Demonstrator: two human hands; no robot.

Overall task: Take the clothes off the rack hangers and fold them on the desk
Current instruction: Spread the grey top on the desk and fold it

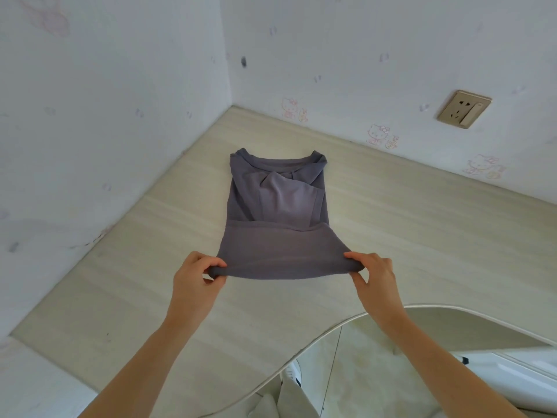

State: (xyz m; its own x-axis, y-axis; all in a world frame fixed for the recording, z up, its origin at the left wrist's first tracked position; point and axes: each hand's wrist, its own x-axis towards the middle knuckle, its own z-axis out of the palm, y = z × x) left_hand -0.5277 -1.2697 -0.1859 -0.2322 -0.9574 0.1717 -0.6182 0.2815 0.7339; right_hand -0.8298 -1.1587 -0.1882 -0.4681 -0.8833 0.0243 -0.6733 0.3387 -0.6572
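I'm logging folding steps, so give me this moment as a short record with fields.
garment: grey T-shirt, sides folded in, collar toward the wall
surface: pale wood-grain desk
left hand: pinches the hem's left corner
right hand: pinches the hem's right corner
hem: lifted off the desk, stretched between both hands
nearby: wall socket

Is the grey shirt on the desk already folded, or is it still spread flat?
Partly folded. The grey shirt has both sides turned inward, and the left hand and right hand pinch its lifted hem.

Grey shirt (275, 203) on pale desk (391, 212); hem pinched in left hand (196, 274) and right hand (375, 274)
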